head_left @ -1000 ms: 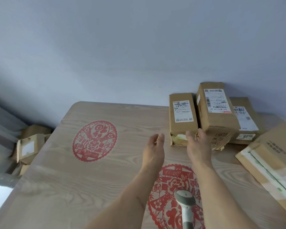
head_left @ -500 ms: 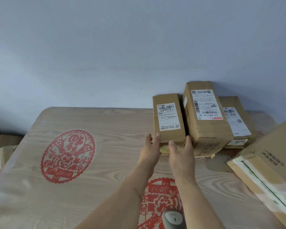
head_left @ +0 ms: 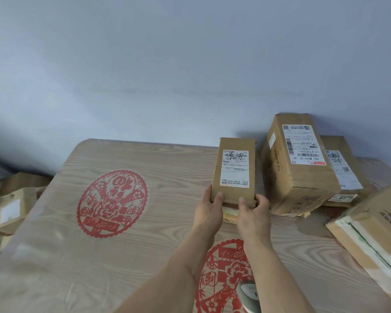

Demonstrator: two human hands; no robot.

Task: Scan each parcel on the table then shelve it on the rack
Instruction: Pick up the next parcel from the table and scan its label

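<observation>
cardboard parcel [head_left: 235, 170] gripped between left grip [head_left: 209, 211], right grip [head_left: 254, 214].

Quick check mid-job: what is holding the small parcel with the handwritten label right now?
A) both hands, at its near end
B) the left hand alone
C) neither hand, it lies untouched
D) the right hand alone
A: the left hand and right hand both grip the near end of the small parcel, one at each corner, fingers curled over its top edge.

The tall parcel's [head_left: 299, 163] white label reads "642 M003-00 181", printed upside down; a small sticker [head_left: 342, 197] on the box behind shows "5.69", inverted too.
</observation>
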